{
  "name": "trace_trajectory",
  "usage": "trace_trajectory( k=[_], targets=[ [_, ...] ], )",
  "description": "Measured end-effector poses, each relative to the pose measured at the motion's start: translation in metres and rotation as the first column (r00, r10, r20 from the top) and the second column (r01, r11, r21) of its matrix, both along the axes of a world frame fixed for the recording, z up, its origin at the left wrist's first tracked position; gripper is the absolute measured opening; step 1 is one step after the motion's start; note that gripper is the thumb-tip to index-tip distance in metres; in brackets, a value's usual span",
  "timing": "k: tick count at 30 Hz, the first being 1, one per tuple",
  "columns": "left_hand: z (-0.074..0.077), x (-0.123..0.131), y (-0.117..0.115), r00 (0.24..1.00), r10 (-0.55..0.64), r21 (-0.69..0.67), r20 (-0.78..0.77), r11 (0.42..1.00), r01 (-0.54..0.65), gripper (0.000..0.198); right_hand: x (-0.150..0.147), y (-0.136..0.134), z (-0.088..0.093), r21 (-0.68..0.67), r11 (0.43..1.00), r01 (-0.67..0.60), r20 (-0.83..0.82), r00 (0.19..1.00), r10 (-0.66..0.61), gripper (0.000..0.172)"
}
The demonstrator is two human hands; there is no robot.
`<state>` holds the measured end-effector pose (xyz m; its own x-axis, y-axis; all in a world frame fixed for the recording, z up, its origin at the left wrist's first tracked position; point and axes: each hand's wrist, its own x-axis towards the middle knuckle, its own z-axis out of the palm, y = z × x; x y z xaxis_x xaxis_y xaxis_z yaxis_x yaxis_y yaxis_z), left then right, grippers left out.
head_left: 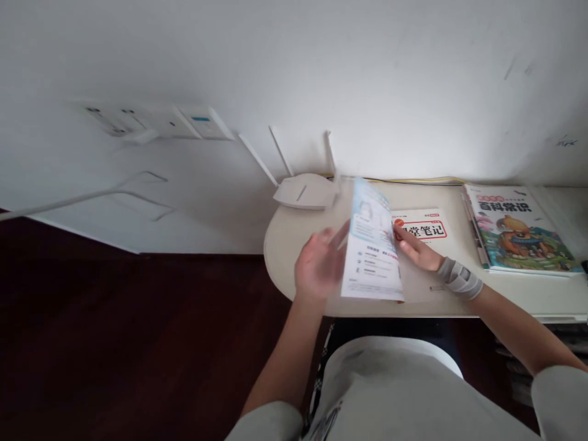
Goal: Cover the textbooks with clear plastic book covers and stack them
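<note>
A thin white and pale-blue booklet [372, 245], printed with small pictures and text, stands nearly upright above the table. My right hand [417, 248], with a grey band on its wrist, pinches the booklet's right edge. At the left edge is my left hand [318, 262], blurred, with its fingers apart and partly behind the page. Whether the left fingers touch the paper I cannot tell. Behind the booklet and right hand, a white book [425, 228] with a red-framed title lies flat, partly covered.
A white router [305, 191] with upright antennas stands at the table's back left. On the right lies a stack of colourful books [519, 229]. Yellow and black cables [413, 180] run along the wall. Wall sockets [156, 122] and a loose white cable [87, 197] are left.
</note>
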<state>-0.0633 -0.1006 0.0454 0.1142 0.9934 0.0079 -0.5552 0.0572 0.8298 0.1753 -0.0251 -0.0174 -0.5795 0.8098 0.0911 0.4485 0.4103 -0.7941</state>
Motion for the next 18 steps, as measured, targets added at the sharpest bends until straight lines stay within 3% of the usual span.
trace_trajectory(
  k=[2, 4, 6, 8, 10, 13, 16, 18],
  targets=[
    [0.002, 0.032, 0.014, 0.993, -0.116, 0.077, -0.038, 0.990, 0.118, 0.060, 0.013, 0.002, 0.008, -0.239, 0.970, 0.038, -0.267, 0.958, -0.103, 0.087],
    [0.001, 0.065, 0.031, 0.945, -0.216, 0.210, -0.247, 0.940, 0.269, 0.071, 0.031, 0.001, 0.019, -0.444, 0.894, 0.062, -0.430, 0.861, -0.273, 0.084],
    [-0.004, 0.094, 0.046, 0.782, -0.207, 0.291, -0.588, 0.848, 0.443, 0.077, 0.054, -0.002, 0.032, -0.555, 0.827, 0.087, -0.502, 0.758, -0.416, 0.081],
    [-0.012, 0.119, 0.056, 0.558, -0.124, 0.250, -0.820, 0.801, 0.544, 0.080, 0.078, -0.007, 0.045, -0.585, 0.799, 0.140, -0.525, 0.686, -0.504, 0.075],
    [-0.021, 0.139, 0.060, 0.305, -0.036, 0.164, -0.952, 0.780, 0.604, 0.083, 0.102, -0.013, 0.052, -0.582, 0.785, 0.213, -0.500, 0.668, -0.552, 0.068],
    [-0.037, 0.159, 0.058, -0.029, 0.149, 0.090, -0.988, 0.730, 0.678, 0.086, 0.130, -0.021, 0.049, -0.487, 0.789, 0.374, -0.387, 0.718, -0.579, 0.062],
    [-0.049, 0.167, 0.059, -0.117, 0.256, 0.094, -0.959, 0.683, 0.724, 0.088, 0.145, -0.026, 0.032, -0.273, 0.785, 0.557, -0.100, 0.795, -0.599, 0.071],
    [-0.054, 0.165, 0.068, -0.144, 0.277, 0.085, -0.950, 0.673, 0.735, 0.086, 0.145, -0.030, 0.019, -0.089, 0.804, 0.588, 0.178, 0.804, -0.568, 0.056]
  ],
)
